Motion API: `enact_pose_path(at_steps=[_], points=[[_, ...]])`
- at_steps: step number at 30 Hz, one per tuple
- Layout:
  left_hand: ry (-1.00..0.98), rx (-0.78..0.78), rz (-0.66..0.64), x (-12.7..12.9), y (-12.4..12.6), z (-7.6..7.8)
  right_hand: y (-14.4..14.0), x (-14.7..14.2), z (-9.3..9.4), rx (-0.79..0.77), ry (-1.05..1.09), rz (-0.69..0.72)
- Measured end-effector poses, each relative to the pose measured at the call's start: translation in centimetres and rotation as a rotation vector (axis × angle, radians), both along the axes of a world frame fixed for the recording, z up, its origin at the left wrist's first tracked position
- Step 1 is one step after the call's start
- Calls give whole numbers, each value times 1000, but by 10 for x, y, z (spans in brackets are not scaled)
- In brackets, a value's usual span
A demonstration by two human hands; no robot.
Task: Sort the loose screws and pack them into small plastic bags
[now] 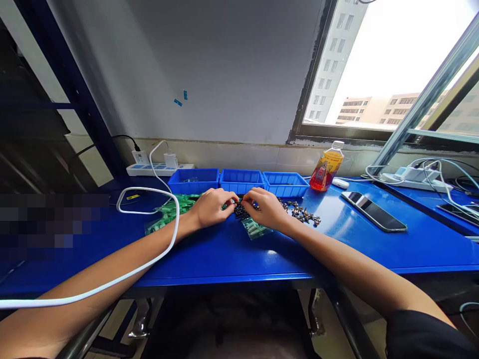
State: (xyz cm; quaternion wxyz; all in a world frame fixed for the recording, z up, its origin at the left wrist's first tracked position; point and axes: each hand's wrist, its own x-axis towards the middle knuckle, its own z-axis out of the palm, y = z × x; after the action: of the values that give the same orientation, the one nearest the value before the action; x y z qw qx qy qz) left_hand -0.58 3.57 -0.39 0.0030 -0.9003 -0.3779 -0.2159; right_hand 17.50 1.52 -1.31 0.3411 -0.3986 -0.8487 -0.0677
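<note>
My left hand (214,207) and my right hand (266,207) meet above the middle of the blue table, fingertips pinched close together. Between them is a small dark piece (237,202), too small to name. Below the fingertips lies a pile of small black parts (239,213). To the right of my right hand, small metal parts that look like screws (305,215) are scattered. A clear greenish packet (255,229) lies just under my right hand. Beside my left wrist is a heap of green packets (164,214).
Three blue bins (241,188) line the back edge. A drink bottle (327,167) and a phone (374,212) stand and lie to the right. A white cable (149,267) loops across my left forearm. Power strips (187,169) sit along the wall.
</note>
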Motion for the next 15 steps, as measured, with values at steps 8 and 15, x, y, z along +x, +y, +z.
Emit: enact_pose_path(at_steps=[8,15], points=[[18,34,-7,0,1,0,0,0,1,-20,-5,16],[39,56,-37,-1,2,-2,0,1,0,-20,-17,13]])
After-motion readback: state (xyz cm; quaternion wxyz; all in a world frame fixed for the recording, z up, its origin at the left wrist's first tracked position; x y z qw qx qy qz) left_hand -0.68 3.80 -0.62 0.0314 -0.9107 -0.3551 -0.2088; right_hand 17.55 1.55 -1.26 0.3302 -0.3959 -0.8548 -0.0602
